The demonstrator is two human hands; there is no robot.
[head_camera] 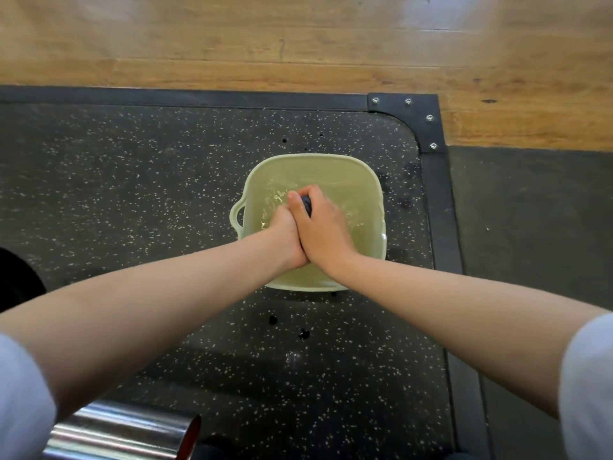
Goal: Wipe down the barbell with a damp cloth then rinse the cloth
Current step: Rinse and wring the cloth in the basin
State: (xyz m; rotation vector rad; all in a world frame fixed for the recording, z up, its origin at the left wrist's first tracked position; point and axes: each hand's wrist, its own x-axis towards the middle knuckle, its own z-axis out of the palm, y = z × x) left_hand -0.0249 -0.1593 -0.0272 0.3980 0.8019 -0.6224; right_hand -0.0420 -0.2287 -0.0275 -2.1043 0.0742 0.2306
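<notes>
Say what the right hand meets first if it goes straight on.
Beyond the cloth it grips, the right hand would likely meet the water, then the far wall of the basin; depth is unclear.

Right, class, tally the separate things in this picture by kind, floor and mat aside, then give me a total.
hands: 2 (left hand, right hand)
cloth: 1
basin: 1
barbell: 1
bolts: 4
Total: 9

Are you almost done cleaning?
Nearly. Wiping looks done: the barbell lies untouched nearby. Now the left hand and right hand squeeze the dark cloth over the water-filled basin. Left: finishing the rinse.
</notes>
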